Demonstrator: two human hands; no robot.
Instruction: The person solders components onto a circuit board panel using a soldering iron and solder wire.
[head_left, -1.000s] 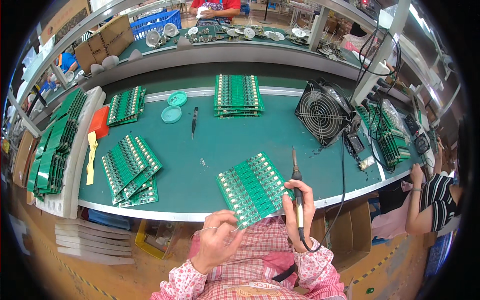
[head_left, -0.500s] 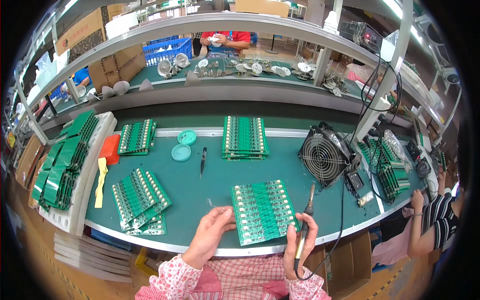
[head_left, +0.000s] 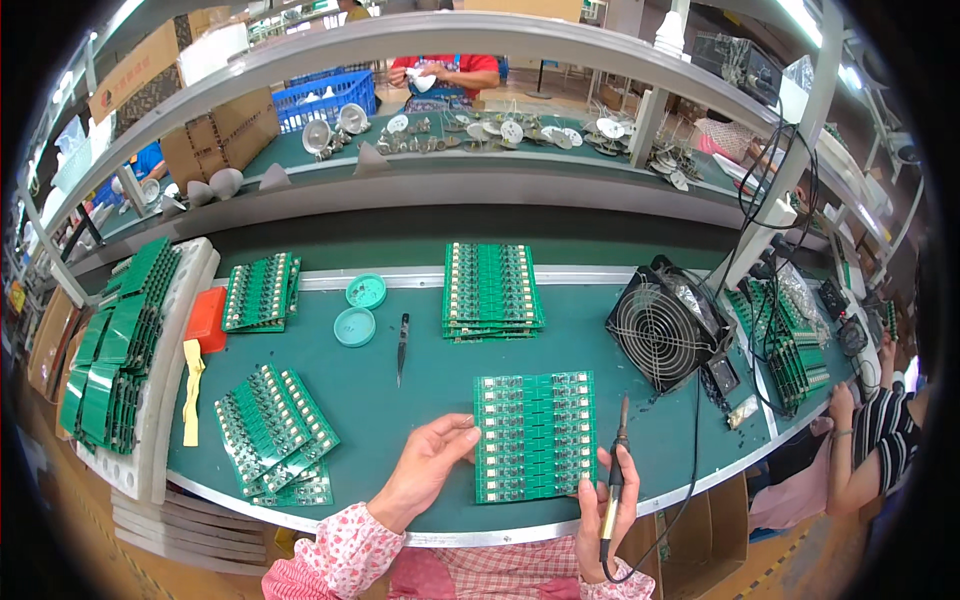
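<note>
A green circuit board panel (head_left: 535, 437), lined with small white parts along both sides, is held up over the front of the bench. My left hand (head_left: 432, 467) pinches its left edge between thumb and fingers. In my right hand (head_left: 610, 507) a soldering iron (head_left: 618, 450) stands tip up, its cable running down and away to the right. The right thumb also rests on the panel's lower right corner. Behind the panel lies a stack of like circuit boards (head_left: 489, 290). Black tweezers (head_left: 403, 350) lie to the left of that stack.
A fan (head_left: 660, 335) stands at the right, with boards (head_left: 790, 345) beyond it. Two small turquoise dishes (head_left: 355, 326), an orange-red box (head_left: 206, 319), a yellow strip (head_left: 193, 392) and fanned boards (head_left: 275, 430) occupy the left. A foam tray (head_left: 185, 350) holds more. A co-worker (head_left: 445, 72) sits opposite.
The panel has turned from a slight tilt to nearly square with the view. Both hands keep their holds, and the whole view has shifted slightly.
</note>
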